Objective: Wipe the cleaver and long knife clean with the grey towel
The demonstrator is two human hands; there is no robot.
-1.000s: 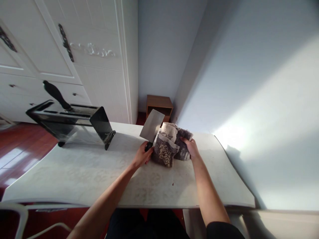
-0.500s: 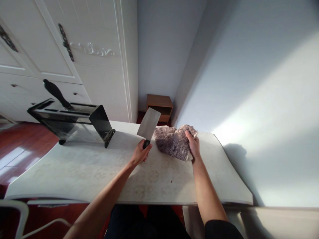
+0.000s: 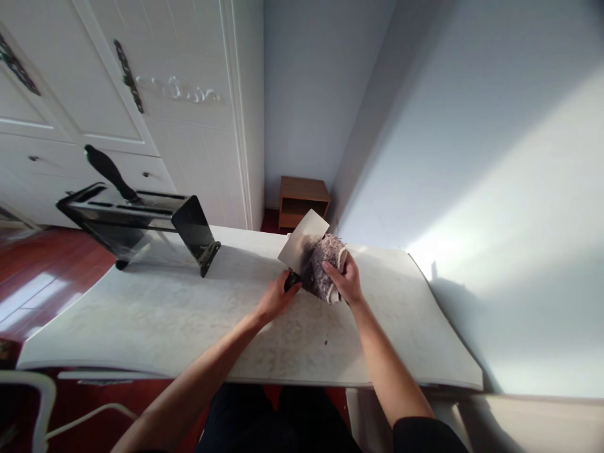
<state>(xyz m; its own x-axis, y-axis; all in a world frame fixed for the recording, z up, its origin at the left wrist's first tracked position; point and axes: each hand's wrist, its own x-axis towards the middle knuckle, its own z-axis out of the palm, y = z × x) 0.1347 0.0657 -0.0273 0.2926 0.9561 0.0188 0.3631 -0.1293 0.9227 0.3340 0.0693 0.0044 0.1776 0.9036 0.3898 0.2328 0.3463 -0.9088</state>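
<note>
My left hand point(image 3: 276, 297) is closed round the black handle of a cleaver point(image 3: 302, 246), whose broad steel blade points up and away over the white table point(image 3: 165, 314). My right hand point(image 3: 346, 280) grips a bunched grey-brown patterned cloth point(image 3: 323, 270) and presses it against the right face of the blade. The lower part of the blade is hidden behind the cloth.
A black knife rack point(image 3: 141, 220) stands at the table's back left with one black knife handle point(image 3: 108, 171) sticking up from it. White cupboards point(image 3: 117, 94) rise behind, a small wooden stand point(image 3: 302, 198) sits on the floor by the wall, and a white chair rail point(image 3: 28, 390) shows lower left.
The cloth was lifted folded, then spread flat on the table; now it is bunched in my right hand and pressed to the blade. The cleaver shifted slightly right.
</note>
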